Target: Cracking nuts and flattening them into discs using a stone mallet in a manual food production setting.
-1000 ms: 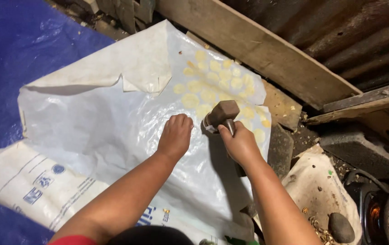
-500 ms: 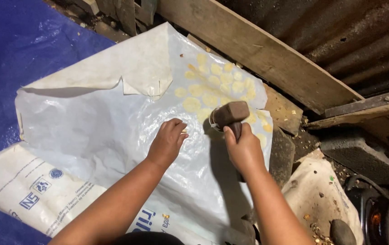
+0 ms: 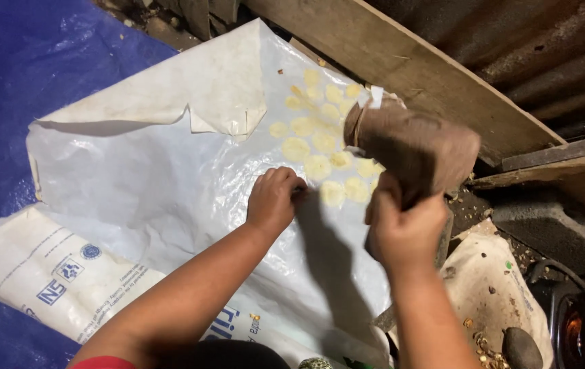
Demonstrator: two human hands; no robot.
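The right hand (image 3: pixel 405 229) gripped a raised brown wooden mallet (image 3: pixel 415 147) at two o'clock; the left hand (image 3: pixel 273 200) pinched something unseen on the white plastic sheet (image 3: pixel 169 184), beside flattened yellow discs (image 3: pixel 319 147) at twelve. Pounding seemed underway; a true downward blow clear of fingers was needed.

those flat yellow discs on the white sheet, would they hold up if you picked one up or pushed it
The yellow discs look pressed very thin, so they would probably flop or tear when lifted. They lie flat on the plastic sheet, so a push would likely smear or stick rather than slide. They cannot roll.

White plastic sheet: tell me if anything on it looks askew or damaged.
The white plastic sheet is crumpled, its upper flap folded over with a ragged edge. The flattened yellow discs lie in orderly rows.
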